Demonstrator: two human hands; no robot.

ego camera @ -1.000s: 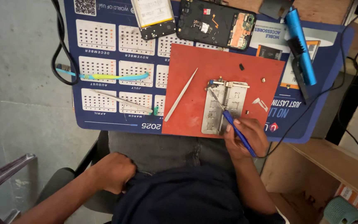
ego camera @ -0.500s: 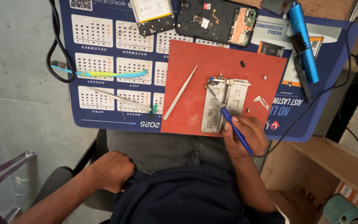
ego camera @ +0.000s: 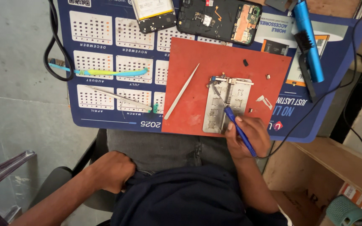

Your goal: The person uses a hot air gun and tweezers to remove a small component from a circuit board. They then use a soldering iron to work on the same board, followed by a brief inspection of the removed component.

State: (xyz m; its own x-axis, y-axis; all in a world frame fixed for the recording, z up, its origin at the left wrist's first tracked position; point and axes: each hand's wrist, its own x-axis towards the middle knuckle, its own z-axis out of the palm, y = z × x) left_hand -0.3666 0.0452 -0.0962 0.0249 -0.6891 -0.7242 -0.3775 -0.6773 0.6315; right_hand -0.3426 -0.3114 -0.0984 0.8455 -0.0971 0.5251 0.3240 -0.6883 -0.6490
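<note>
Holding a thin blue-handled tool (ego camera: 236, 125), the right hand (ego camera: 248, 138) pokes its tip at the silver metal holder plate (ego camera: 227, 102) on the red square mat (ego camera: 206, 67). The left hand (ego camera: 112, 171) rests down by the lap, fingers curled and partly hidden, so its grip is unclear.

Dark navy shirt, grey jeans

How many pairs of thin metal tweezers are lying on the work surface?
2. One pair of silver metal tweezers lies on the red square mat; another pair with a green end lies on the blue calendar mat. None looks hidden.
</note>
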